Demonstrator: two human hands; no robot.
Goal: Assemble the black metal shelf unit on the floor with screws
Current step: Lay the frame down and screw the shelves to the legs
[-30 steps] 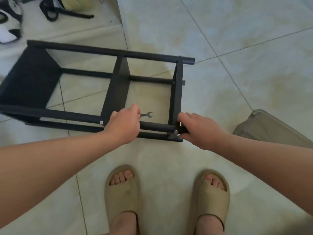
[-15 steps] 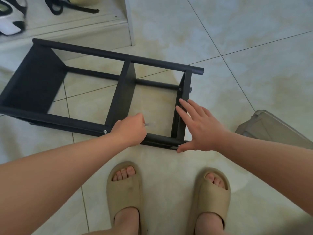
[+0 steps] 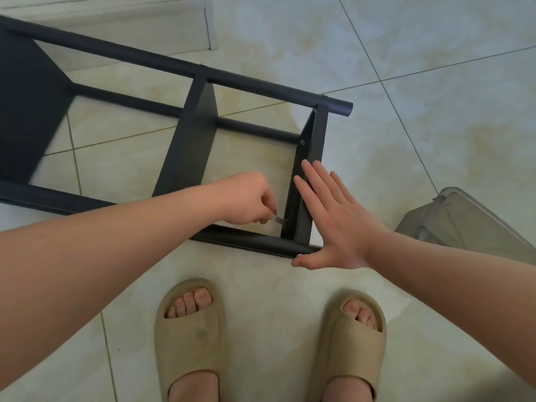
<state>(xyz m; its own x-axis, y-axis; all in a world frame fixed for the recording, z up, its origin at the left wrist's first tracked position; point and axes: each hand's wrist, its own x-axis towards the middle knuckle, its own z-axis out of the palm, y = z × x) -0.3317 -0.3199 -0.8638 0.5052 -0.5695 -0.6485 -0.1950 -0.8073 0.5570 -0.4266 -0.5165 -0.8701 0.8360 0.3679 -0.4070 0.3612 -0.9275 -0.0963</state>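
The floor (image 3: 435,126) is pale, cream-veined tile with thin dark grout lines. A low white ledge (image 3: 116,27) runs along the top left.

In the head view the black shelf unit (image 3: 185,146) lies on its side on the tiles, just ahead of the person's feet. Its tubes run from the left edge toward the centre. A middle panel and an end panel (image 3: 313,152) cross between the far tube (image 3: 261,85) and the near tube (image 3: 252,242). A small silver screw head (image 3: 302,142) shows on the end panel.

The left hand (image 3: 246,198) reaches in over the near tube. Its grip is closed in a pinch on a small silver wrench (image 3: 279,220), whose tip points at the foot of the end panel. The picture is too blurred to tell whether the tip touches it.

The right hand (image 3: 333,219) has a flat, open grip and holds nothing. Its straight fingers lie against the outer face of the end panel. Its thumb (image 3: 307,261) sits under the end of the near tube, just beside another screw (image 3: 298,255).

A greyish, cloudy plastic box (image 3: 464,221) stands on the floor at the right, partly behind the right forearm; its contents cannot be made out.

Below, the feet wear a beige left slipper (image 3: 188,340) and right slipper (image 3: 353,340), both clear of the shelf.
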